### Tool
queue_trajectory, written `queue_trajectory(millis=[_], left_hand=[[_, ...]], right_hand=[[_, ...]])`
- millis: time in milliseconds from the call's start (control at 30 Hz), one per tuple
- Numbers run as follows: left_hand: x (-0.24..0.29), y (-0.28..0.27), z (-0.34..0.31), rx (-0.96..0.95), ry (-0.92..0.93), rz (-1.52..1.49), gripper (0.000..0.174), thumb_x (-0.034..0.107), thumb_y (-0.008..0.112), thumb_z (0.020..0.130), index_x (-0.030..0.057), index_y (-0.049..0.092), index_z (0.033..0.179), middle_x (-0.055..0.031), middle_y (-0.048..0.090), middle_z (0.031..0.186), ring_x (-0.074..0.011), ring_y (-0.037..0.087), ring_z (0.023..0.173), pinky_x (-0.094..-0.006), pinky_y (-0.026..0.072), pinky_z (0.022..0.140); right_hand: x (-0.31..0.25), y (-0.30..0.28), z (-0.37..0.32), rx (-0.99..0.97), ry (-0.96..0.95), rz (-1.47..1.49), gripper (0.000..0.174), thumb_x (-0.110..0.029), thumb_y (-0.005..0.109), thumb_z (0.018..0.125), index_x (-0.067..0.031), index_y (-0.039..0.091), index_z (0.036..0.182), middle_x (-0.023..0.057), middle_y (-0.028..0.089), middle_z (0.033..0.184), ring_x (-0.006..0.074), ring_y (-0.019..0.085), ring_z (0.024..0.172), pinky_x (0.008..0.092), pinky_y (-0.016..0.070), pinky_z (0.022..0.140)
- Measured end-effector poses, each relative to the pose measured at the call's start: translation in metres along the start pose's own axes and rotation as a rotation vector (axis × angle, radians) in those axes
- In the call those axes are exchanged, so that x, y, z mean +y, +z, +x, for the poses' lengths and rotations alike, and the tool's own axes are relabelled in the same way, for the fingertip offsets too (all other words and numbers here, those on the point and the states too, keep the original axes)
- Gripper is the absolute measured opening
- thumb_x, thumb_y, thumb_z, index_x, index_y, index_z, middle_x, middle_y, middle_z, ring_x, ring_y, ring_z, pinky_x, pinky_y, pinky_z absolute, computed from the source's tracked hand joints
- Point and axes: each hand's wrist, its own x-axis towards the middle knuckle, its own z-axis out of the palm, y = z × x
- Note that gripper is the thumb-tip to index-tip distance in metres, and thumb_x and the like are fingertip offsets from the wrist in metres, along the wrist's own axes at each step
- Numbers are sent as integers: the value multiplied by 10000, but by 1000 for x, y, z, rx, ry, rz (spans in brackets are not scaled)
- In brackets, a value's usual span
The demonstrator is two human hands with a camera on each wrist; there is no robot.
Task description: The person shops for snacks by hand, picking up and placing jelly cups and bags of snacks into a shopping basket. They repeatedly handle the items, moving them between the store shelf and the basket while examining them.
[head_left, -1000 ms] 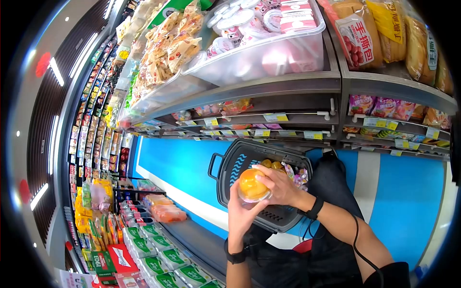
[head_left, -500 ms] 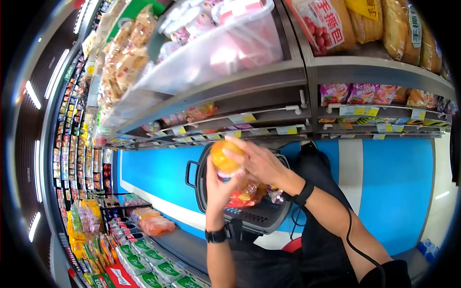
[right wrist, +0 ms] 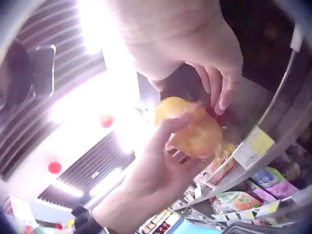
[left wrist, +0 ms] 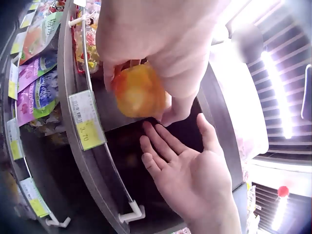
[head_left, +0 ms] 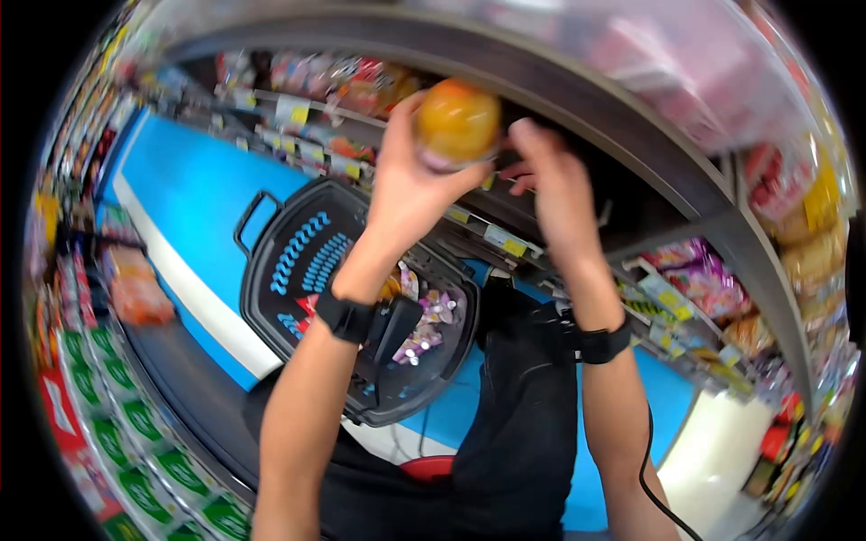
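Note:
My left hand (head_left: pixel 410 180) grips a rounded orange-yellow tub (head_left: pixel 458 120) with a pale base, raised in front of a dark shelf bay. In the left wrist view the fingers and thumb curl round the tub (left wrist: pixel 140 91). Just to its right is my right hand (head_left: pixel 557 194), apart from the tub, with nothing in its grasp. The left wrist view shows that right hand (left wrist: pixel 192 178) palm up, fingers loosely extended. Below the hands, a black basket (head_left: pixel 262 279) holds purple-and-white wrapped sweets (head_left: pixel 428 338); my left forearm hides part of its contents.
Shelf rails with price tags (head_left: pixel 505 242) run close behind the hands. Bagged snacks (head_left: pixel 338 81) fill a shelf at the upper left, and purple packets (head_left: pixel 699 279) lie on the right. Green-and-white drink packs (head_left: pixel 144 433) are stacked at the lower left.
Both hands have gone from over the basket up to the shelf with the tub. The right hand has let go of it and moved to the right. The head view has turned.

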Motion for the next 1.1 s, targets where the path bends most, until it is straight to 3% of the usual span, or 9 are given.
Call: queue_trajectory(millis=[67,133,200,333,467,567,933,1067,1100], left_hand=[[-27,-2,17,67,165,168,828,208,822,594,-15,422,1283,-232,536,1177,-332,545,1119,-381,442,963],[-31,2,28,88,98,219,857,248,835,606,-45,418,1294,-217,557,1217,-284,553,1159,-354,439,979],[-39,12,37,160,84,179,821,240,805,574,-38,455,1263,-238,563,1157,-358,552,1110,-397,452,959],[-52,35,49,144,97,134,762,169,800,562,-44,480,1220,-246,539,1083,-418,535,1031,-448,467,907],[-62,57,48,-23,-141,214,854,177,825,572,-41,435,1300,-235,534,1160,-411,538,1068,-457,452,920],[-75,70,44,50,29,432,898,209,840,574,-10,431,1343,-190,548,1179,-373,511,1118,-437,415,952],[-105,56,94,-103,-131,230,949,149,859,582,-63,369,1366,-231,503,1226,-398,429,1250,-425,454,987],[-101,47,99,37,-215,149,876,90,834,608,-61,369,1335,-240,479,1248,-390,447,1237,-420,454,992],[-97,52,96,210,-195,359,686,2,738,671,1,432,1285,-192,499,1209,-346,549,1100,-382,493,939]], right_hand=[[-4,2,14,-25,165,197,532,-451,565,928,18,549,1179,130,630,1012,161,615,736,288,469,617],[1,-3,31,-69,247,250,537,-434,514,955,29,496,1225,141,609,1051,191,617,755,302,477,632],[6,-5,42,-118,237,178,550,-451,428,986,21,448,1268,149,588,1089,208,602,857,317,490,701],[9,-5,64,-121,290,141,563,-457,527,946,-79,402,1345,121,553,1210,239,602,1037,393,515,835],[17,-28,84,-135,418,166,586,-386,601,903,-91,384,1360,180,487,1268,291,570,1094,422,516,864],[20,-32,88,-89,547,250,666,-400,640,865,-113,344,1388,202,438,1232,351,560,1088,470,508,900],[25,2,125,74,398,24,615,-343,674,836,-108,396,1332,216,418,1287,364,508,1135,484,484,936],[33,12,158,183,413,75,680,-351,721,768,-104,415,1323,195,380,1322,341,455,1176,497,454,959],[37,15,163,208,405,93,681,-357,720,765,-108,418,1322,182,390,1320,340,446,1186,505,442,969]])
